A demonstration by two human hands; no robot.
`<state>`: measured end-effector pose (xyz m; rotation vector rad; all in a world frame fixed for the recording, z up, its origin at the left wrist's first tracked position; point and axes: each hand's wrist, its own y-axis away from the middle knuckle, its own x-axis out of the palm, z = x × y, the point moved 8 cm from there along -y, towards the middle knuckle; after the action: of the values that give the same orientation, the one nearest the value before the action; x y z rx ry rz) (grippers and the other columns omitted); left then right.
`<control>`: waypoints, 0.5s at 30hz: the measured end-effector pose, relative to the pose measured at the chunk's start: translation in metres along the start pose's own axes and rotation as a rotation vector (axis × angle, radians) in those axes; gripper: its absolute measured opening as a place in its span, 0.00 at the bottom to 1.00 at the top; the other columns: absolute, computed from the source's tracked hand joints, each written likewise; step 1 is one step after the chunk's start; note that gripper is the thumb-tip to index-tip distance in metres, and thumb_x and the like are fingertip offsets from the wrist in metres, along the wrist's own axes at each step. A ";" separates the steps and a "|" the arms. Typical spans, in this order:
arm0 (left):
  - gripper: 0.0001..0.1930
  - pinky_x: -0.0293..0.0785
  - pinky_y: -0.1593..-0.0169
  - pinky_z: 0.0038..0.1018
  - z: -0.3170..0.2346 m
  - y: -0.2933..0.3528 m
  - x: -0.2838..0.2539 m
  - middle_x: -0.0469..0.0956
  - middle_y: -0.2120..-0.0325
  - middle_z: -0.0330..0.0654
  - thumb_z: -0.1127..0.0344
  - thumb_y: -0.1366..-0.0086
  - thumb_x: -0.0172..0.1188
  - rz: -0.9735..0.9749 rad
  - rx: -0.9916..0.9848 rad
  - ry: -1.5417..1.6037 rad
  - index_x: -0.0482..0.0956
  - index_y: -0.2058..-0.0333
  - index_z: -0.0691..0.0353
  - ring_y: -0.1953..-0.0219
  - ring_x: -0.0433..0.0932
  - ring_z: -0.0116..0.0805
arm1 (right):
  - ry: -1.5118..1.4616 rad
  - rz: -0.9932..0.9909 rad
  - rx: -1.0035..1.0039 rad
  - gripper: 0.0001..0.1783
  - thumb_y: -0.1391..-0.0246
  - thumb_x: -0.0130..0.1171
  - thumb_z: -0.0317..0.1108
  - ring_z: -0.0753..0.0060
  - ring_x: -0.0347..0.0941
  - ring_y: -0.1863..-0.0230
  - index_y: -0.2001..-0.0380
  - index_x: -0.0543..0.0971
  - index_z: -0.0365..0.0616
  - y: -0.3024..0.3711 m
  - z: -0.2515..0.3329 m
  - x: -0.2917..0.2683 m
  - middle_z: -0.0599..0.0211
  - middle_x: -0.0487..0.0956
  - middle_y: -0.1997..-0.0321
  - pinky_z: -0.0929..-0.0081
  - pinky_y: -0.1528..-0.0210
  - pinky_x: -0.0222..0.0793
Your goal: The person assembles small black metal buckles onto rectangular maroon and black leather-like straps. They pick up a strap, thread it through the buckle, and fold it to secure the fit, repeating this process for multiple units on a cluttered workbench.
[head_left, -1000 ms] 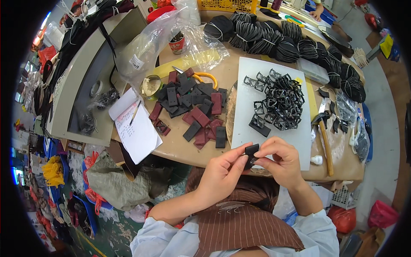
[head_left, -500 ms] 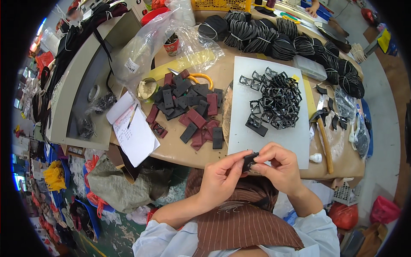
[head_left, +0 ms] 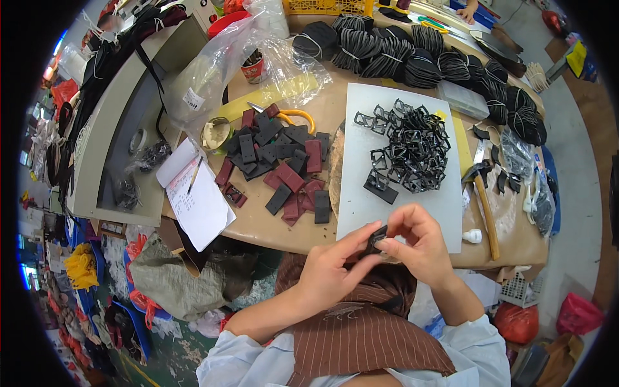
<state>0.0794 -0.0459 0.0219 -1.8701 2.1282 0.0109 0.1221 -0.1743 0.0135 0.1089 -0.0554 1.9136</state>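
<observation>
Just beyond the table's front edge, both hands work on a small black leather tab [head_left: 376, 239]. My left hand [head_left: 325, 267] pinches it between thumb and fingers. From the other side my right hand [head_left: 422, 248] has thumb and fingertips closed on it; whether a buckle sits in its fold is hard to make out. In front of my hands lies a pale cutting board [head_left: 361, 209] with a heap of black metal buckles [head_left: 416, 151]. One black tab [head_left: 380, 188] rests at the heap's near edge. Black and maroon leather tabs [head_left: 293, 174] are piled left of the board.
Orange-handled scissors [head_left: 303, 117], an open tin [head_left: 216, 133] and a notepad [head_left: 203, 209] with a pen lie left. A hammer [head_left: 487, 219] and a white cap [head_left: 472, 236] are right of the board. Bundled black straps [head_left: 390, 55] line the back. A co-worker's hand [head_left: 469, 11] shows far off.
The black tab has tilted more upright between my fingers. My right hand has shifted slightly up and left, and the whole view has moved a little.
</observation>
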 end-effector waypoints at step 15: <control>0.13 0.74 0.60 0.18 0.027 -0.015 -0.011 0.72 0.59 0.43 0.79 0.49 0.63 -0.177 -0.175 0.496 0.77 0.63 0.67 0.60 0.75 0.25 | -0.228 -0.014 0.008 0.12 0.52 0.59 0.21 0.83 0.70 0.65 0.61 0.74 0.36 0.001 -0.007 -0.001 0.70 0.74 0.67 0.85 0.63 0.67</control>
<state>0.1008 -0.0321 0.0016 -2.3563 2.3147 -0.3516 0.1210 -0.1753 0.0065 0.3321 -0.1994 1.8798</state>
